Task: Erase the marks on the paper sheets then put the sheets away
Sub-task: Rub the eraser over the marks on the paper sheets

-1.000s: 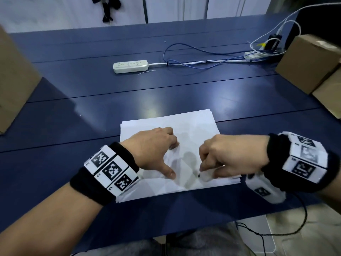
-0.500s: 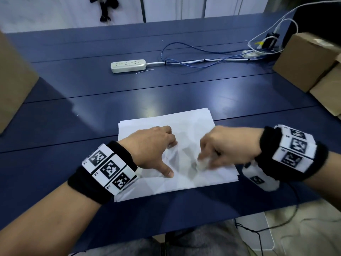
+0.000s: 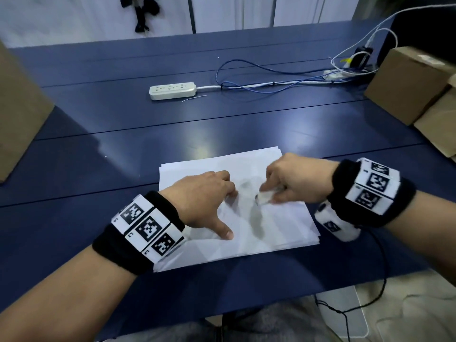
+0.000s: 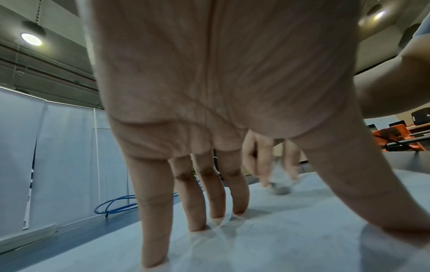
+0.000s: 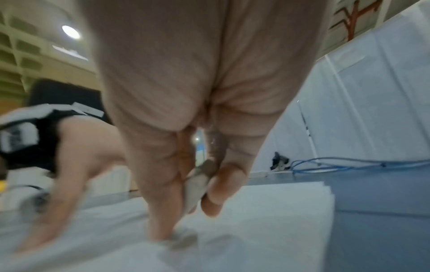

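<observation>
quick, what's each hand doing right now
Left hand: open, fingers spread, pressing on the paper sheets.
Right hand: pinching a white eraser against the top sheet.

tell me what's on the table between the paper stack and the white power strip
Nothing: in the head view, only bare blue table separates the paper stack from the power strip. A thin pale wire scrap lies right beside the strip.

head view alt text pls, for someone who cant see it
A right hand rubs a white eraser on a stack of paper sheets while the left hand presses the stack flat with spread fingers. The sheets lie on a dark blue table, with a power strip and cardboard boxes farther back.
</observation>
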The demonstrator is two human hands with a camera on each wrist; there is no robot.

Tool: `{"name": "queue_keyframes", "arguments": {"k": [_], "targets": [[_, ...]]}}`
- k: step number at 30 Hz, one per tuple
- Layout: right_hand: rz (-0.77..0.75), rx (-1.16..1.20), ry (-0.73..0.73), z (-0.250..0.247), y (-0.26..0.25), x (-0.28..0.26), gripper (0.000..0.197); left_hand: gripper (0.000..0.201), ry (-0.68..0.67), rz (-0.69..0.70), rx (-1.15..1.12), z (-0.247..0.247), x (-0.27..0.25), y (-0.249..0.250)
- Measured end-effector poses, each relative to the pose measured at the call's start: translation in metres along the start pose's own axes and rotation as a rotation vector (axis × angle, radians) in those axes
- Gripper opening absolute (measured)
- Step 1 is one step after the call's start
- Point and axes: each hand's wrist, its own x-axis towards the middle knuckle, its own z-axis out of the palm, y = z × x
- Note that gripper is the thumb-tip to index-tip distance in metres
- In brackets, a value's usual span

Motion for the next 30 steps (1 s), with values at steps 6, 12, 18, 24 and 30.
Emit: {"name": "queue_keyframes", "arguments": {"k": [6, 12, 18, 24, 30], "targets": [[-0.164, 0.067, -0.096, 0.004, -0.016, -0.021, 0.029, 0.075, -0.007, -0.005, 0.004, -0.001, 0.000, -0.001], [-0.033, -0.040, 0.043, -0.002, -0.003, -0.001, 0.030, 0.075, -0.008, 0.003, 0.010, -0.001, 0.000, 0.001], [-0.141, 0.019, -0.087, 0.001, -0.010, -0.023, 0.031, 0.077, -0.006, -0.003, 0.002, 0.000, 0.002, -0.001], [-0.006, 0.010, -0.052, 0.000, 0.001, -0.008, 0.031, 0.074, -0.010, -0.001, 0.008, -0.002, 0.002, 0.001], [-0.042, -0.001, -0.001, 0.002, 0.004, -0.014, 0.029, 0.074, -0.010, -0.007, 0.002, -0.002, 0.001, 0.000]]}}
